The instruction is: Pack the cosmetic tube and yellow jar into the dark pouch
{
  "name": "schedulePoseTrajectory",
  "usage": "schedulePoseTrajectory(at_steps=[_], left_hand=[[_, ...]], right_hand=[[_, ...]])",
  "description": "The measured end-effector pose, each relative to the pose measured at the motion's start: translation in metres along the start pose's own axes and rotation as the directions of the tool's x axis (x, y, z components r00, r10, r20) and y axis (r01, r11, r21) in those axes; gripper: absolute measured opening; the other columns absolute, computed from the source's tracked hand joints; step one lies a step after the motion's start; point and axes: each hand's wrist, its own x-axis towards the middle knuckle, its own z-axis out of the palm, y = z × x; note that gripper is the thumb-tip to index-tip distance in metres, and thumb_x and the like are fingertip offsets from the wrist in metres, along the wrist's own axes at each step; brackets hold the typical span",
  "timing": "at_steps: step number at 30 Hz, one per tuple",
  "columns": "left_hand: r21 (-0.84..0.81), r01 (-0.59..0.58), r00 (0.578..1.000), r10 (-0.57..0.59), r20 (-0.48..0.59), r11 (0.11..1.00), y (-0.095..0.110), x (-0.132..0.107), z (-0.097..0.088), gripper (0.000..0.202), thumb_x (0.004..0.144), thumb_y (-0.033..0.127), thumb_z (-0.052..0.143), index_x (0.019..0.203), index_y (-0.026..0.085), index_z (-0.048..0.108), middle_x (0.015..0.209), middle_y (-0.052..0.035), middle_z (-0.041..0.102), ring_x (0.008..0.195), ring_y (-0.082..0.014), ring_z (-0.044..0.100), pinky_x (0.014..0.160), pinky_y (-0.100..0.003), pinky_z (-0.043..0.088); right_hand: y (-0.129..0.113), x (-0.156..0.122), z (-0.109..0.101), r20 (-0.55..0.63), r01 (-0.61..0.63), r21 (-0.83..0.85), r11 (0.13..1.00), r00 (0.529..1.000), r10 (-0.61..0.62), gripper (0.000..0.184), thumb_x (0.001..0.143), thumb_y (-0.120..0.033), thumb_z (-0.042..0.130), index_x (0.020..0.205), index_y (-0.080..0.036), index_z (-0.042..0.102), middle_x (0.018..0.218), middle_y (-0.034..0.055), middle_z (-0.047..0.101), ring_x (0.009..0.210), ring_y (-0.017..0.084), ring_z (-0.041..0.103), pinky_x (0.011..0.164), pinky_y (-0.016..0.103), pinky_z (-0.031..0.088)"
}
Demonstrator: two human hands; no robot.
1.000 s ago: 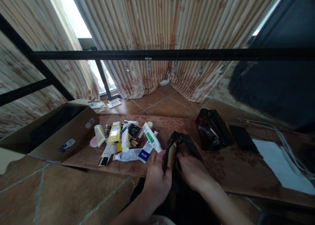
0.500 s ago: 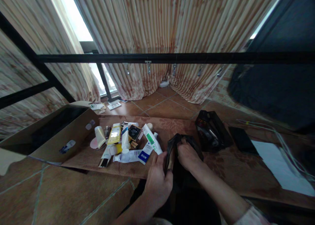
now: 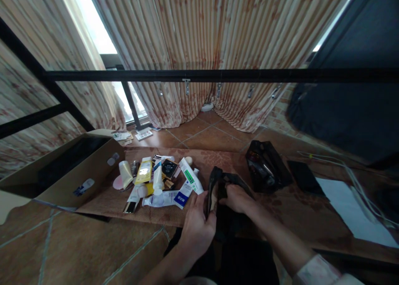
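A small black pouch (image 3: 218,180) stands open in front of me on a brown patterned cloth (image 3: 218,160). My left hand (image 3: 197,224) grips its near left edge. My right hand (image 3: 238,198) holds the right side, with the fingers curled over the rim into the opening. Just left of the pouch lies a heap of toiletries (image 3: 156,179): white tubes, a yellow packet, a small black compact and a pink round item. What is inside the pouch is hidden.
An open cardboard box (image 3: 67,168) lies on its side at the left. A second glossy black bag (image 3: 264,166), a flat black item (image 3: 304,177) and a white sheet (image 3: 352,212) with cables sit to the right. A black metal bar (image 3: 218,75) crosses in front of striped curtains.
My right hand has moved up from the pouch's lower right side to its rim, fingers now reaching into the opening. The left hand keeps its grip.
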Motion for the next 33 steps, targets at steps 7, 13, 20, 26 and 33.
schedulePoseTrajectory(at_steps=[7, 13, 20, 26, 33], left_hand=[[0.036, -0.005, 1.0, 0.005, 0.002, 0.999, 0.0, -0.001, 0.0, 0.047, 0.077, 0.014, 0.052, 0.123, 0.023, 0.051, 0.119, -0.0069, 0.058, 0.111, -0.023, 0.056, 0.097, -0.039, 0.043], [0.01, 0.041, 0.998, -0.041, 0.054, 0.999, 0.008, 0.0, -0.001, 0.045, 0.079, 0.021, 0.056, 0.124, 0.02, 0.05, 0.117, -0.0088, 0.057, 0.108, -0.0244, 0.056, 0.095, -0.041, 0.044], [0.052, 0.084, 0.993, -0.088, 0.082, 0.995, 0.014, 0.001, 0.001, 0.049, 0.079, 0.024, 0.057, 0.126, 0.017, 0.049, 0.115, -0.0115, 0.056, 0.095, -0.0235, 0.06, 0.085, -0.04, 0.048], [0.071, 0.069, 0.996, -0.074, 0.059, 0.995, 0.02, -0.004, -0.002, 0.048, 0.084, 0.035, 0.056, 0.128, 0.017, 0.048, 0.119, -0.0119, 0.057, 0.11, -0.0264, 0.055, 0.096, -0.042, 0.044], [0.086, -0.003, 1.0, 0.005, -0.023, 0.996, 0.021, -0.004, -0.01, 0.047, 0.083, 0.035, 0.057, 0.128, 0.022, 0.05, 0.115, -0.0093, 0.06, 0.108, -0.0264, 0.056, 0.091, -0.042, 0.046]], right_hand=[[-0.004, -0.005, 0.001, -0.034, 0.038, 0.015, 0.999, 0.999, -0.037, 0.049, 0.072, -0.029, 0.071, 0.112, -0.004, 0.059, 0.112, 0.0226, 0.066, 0.106, 0.031, 0.064, 0.086, 0.034, 0.049], [-0.013, -0.032, -0.012, -0.146, 0.089, 0.018, 0.996, 0.986, -0.086, 0.044, 0.073, -0.015, 0.066, 0.115, -0.008, 0.057, 0.112, 0.0184, 0.065, 0.101, 0.029, 0.065, 0.085, 0.035, 0.048], [-0.002, -0.073, -0.018, -0.519, 0.126, 0.148, 0.981, 0.854, -0.031, 0.035, 0.088, -0.03, 0.049, 0.12, -0.018, 0.054, 0.121, 0.0101, 0.062, 0.112, 0.026, 0.059, 0.093, 0.04, 0.046], [0.015, -0.089, 0.018, -0.607, 0.108, 0.432, 0.895, 0.769, 0.2, 0.047, 0.085, -0.049, 0.048, 0.121, -0.019, 0.053, 0.122, 0.0111, 0.06, 0.112, 0.028, 0.057, 0.092, 0.045, 0.048], [0.015, -0.096, 0.029, -0.578, 0.132, 0.524, 0.842, 0.781, 0.237, 0.049, 0.086, -0.05, 0.046, 0.125, -0.021, 0.048, 0.125, 0.0105, 0.058, 0.113, 0.026, 0.057, 0.093, 0.043, 0.048]])
